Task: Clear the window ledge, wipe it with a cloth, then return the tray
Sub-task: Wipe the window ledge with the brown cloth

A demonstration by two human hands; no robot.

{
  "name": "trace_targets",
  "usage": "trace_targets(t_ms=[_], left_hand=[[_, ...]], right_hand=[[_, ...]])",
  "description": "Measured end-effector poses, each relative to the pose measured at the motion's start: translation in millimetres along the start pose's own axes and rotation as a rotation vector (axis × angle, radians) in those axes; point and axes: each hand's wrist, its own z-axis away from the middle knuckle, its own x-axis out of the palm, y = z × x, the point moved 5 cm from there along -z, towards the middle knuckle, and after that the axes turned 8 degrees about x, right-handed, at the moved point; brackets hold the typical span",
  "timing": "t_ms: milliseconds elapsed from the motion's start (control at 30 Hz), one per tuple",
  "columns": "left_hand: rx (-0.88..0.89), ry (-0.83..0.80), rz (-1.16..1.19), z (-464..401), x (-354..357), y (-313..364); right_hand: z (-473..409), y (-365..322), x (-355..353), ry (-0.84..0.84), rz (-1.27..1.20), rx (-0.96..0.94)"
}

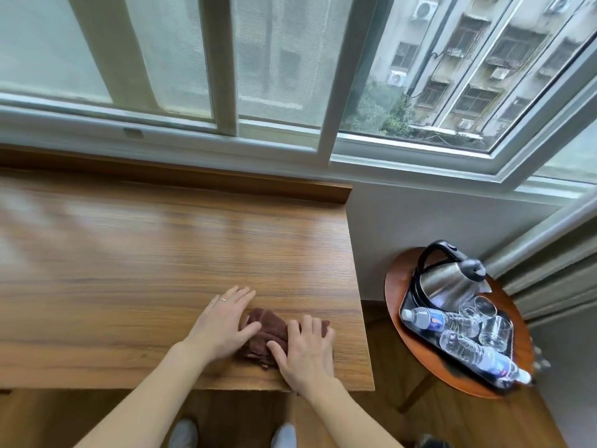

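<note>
A crumpled dark brown cloth (269, 334) lies on the wooden window ledge (135, 260) near its front right corner. My left hand (223, 321) lies flat with straight fingers on the cloth's left side. My right hand (305, 349) presses flat on the cloth's right side. A black tray (407, 302) stands on a round wooden side table (395, 286) to the right of the ledge. It carries a steel kettle (449, 279), two plastic water bottles (442, 320) and two glasses (494, 329).
White sliding window frames (226, 76) rise behind the ledge, with a raised wooden lip (193, 179) along its back edge. Curtains (549, 276) hang at the far right. My feet (232, 433) stand on the wooden floor below the ledge's front edge.
</note>
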Motion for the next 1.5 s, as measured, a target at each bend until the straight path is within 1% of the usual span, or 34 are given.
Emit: trace_targets(t_ms=[133,233,300,367,433,500,567,633,700,833,933,1000,1133,1233,1300,1367,1433,1500], left_hand=[[0.012,-0.058,-0.018,6.5,-11.5,-9.6],[-0.011,-0.087,-0.055,11.7,-16.5,-27.1],[-0.027,-0.148,-0.078,12.3,-18.6,-36.5],[-0.038,-0.209,-0.067,12.1,-20.8,-41.6],[-0.062,-0.239,-0.010,12.6,-21.9,-46.3],[-0.087,-0.256,0.065,11.3,-22.7,-50.4],[-0.102,-0.301,0.129,7.6,-26.4,-47.8],[-0.067,-0.344,0.154,3.2,-35.9,-38.6],[-0.035,-0.339,0.162,-0.2,-51.5,-33.4],[-0.074,-0.210,0.220,-4.1,-96.1,-51.0],[-0.071,-0.111,0.236,-8.0,-134.1,-58.3],[-0.062,-0.044,0.256,-10.5,-159.8,-60.1],[-0.033,0.099,0.260,-9.4,-211.5,-68.0],[-0.014,0.223,0.261,-5.2,-247.6,-72.4],[0.013,0.307,0.286,-3.8,-268.1,-73.2],[0.046,0.379,0.323,-3.9,-283.4,-72.6],[0.061,0.415,0.349,-3.5,-293.2,-70.6],[0.061,0.422,0.369,-3.0,-299.9,-71.9]], right_hand=[[-1.8,-49.1,0.7,-0.046,-0.021,-0.090],[-5.8,-62.9,-0.2,-0.078,-0.048,-0.114],[-13.9,-60.6,-2.6,-0.103,-0.095,-0.113],[-25.5,-47.5,-5.5,-0.240,-0.151,-0.057],[-36.5,-28.1,-7.9,-0.314,-0.162,-0.008],[-46.4,-13.6,-8.0,-0.442,-0.135,0.019],[-55.8,-9.3,-10.8,-0.558,-0.172,0.026],[-64.3,-13.1,-17.7,-0.618,-0.236,0.033],[-71.8,-21.1,-29.5,-0.639,-0.265,0.017],[-90.2,-39.9,-58.7,-0.595,-0.385,0.007],[-107.9,-53.5,-84.5,-0.495,-0.482,0.006],[-120.4,-64.2,-103.9,-0.429,-0.508,-0.010],[-143.6,-79.0,-143.7,-0.357,-0.509,-0.086],[-159.2,-76.0,-180.2,-0.215,-0.594,-0.088],[-166.5,-75.7,-203.9,-0.102,-0.648,-0.099],[-171.3,-80.0,-220.4,-0.026,-0.708,-0.110],[-173.9,-87.9,-230.1,0.001,-0.781,-0.113],[-174.9,-99.2,-235.6,-0.007,-0.820,-0.115]])
